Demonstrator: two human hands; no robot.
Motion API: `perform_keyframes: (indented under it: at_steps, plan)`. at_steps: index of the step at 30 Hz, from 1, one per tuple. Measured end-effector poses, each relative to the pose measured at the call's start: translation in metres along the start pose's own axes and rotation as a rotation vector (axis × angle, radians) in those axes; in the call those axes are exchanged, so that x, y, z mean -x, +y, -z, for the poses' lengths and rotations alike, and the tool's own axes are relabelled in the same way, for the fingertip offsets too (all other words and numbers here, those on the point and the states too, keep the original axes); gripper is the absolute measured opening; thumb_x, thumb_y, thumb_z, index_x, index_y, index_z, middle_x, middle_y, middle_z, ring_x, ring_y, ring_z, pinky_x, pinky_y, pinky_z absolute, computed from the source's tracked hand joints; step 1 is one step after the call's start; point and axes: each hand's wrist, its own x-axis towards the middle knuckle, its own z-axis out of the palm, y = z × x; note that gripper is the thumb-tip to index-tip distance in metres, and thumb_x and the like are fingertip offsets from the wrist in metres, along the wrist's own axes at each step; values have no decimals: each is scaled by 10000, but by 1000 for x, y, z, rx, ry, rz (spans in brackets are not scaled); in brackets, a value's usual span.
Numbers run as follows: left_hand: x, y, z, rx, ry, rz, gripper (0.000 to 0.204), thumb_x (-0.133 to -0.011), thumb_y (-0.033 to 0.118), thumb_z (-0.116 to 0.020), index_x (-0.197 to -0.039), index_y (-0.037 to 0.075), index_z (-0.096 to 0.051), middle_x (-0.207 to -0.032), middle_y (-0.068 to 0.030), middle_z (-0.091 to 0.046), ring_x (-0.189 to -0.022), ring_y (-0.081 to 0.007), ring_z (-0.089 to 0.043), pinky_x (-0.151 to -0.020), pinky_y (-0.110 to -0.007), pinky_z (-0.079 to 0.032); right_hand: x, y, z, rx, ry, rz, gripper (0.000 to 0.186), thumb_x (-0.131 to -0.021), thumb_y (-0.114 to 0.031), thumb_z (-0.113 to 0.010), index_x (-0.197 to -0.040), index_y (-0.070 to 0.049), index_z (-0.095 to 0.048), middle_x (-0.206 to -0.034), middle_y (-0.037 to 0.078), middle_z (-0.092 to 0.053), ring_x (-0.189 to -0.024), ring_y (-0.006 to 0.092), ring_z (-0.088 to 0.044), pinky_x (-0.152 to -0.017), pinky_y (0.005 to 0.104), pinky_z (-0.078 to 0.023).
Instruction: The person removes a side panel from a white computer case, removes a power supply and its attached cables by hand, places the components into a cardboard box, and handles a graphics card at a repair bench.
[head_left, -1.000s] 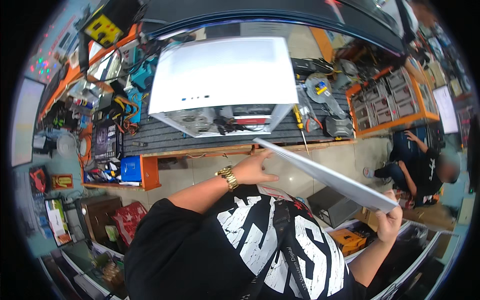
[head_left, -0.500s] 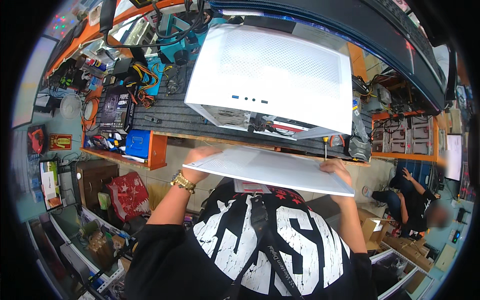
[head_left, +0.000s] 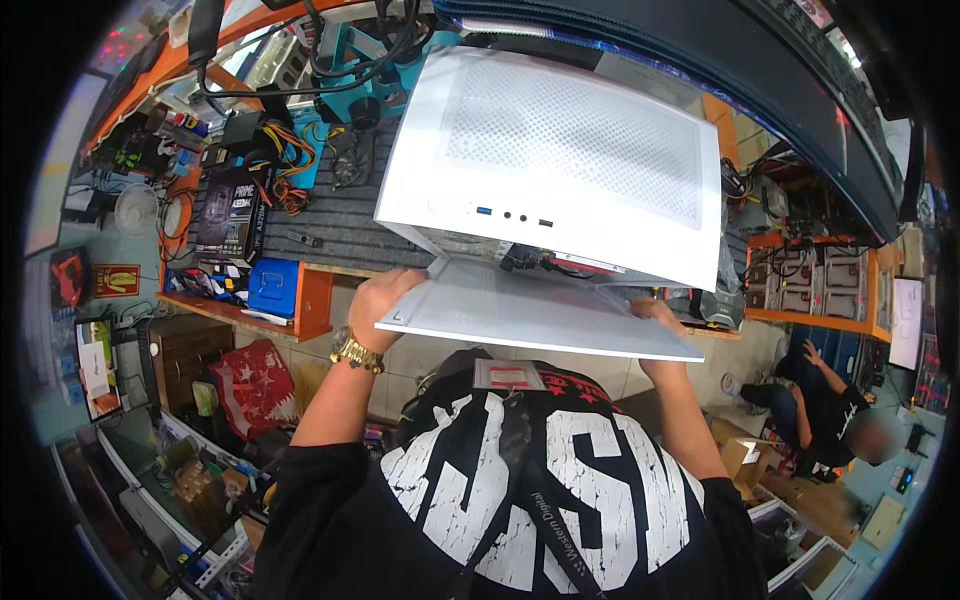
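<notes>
A white computer case [head_left: 620,215] with a perforated top stands on the workbench; cables show in its open side facing me. Between that side and my chest is a flat white case panel [head_left: 530,315], tilted, its far edge against or just under the case. My left hand [head_left: 385,302], below a gold wristwatch [head_left: 356,351], grips the panel's left end. At the other end, my right hand [head_left: 660,325] grips it, with its fingers partly hidden. Whether the panel's far edge touches the case cannot be made out.
A ribbed grey mat [head_left: 335,220] covers the bench. To the left lie a dark motherboard box [head_left: 228,215], a blue case [head_left: 274,287] and coloured cables [head_left: 290,150]. Hardware fills orange shelving [head_left: 825,270] at right. Another person [head_left: 825,400] sits at the far right.
Both hands have moved the panel away from me, up to the case's open side. The case now sits slightly turned and shifted to the right in view.
</notes>
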Motion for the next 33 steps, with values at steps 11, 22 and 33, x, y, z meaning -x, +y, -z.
perform_keyframes:
  at_steps: [11, 22, 33]
  plan:
    - [-28, 20, -28, 71, 265, 306, 263, -877, 213, -858, -937, 3, -711, -850, -174, -750, -725, -327, -739, -645, -400, -576, -14, -12, -17, -84, 208, -460, 248, -875, -45, -856, -1066, 56, -735, -938, 135, -785, -833, 155, -736, -744, 287, -575]
    - [20, -18, -141, 1285, 183, 1197, 753, -1019, 563, -626, -1475, 0, -419, -1479, -244, -540, -1249, -338, -648, -1011, -461, -550, -25, -11, -21, -140, 279, -439, 231, -868, -14, -846, -1028, 104, -728, -987, 173, -800, -905, 172, -764, -811, 306, -589]
    - [4, 1, -208, 1822, 230, 1161, 1044, -990, 642, -635, -1681, 70, -100, -1705, -210, -178, -1489, -405, -392, -1198, -566, -382, -11, 6, -25, -220, 310, -450, 272, -922, -50, -805, -1130, 90, -702, -985, 127, -793, -882, 141, -738, -792, 276, -578]
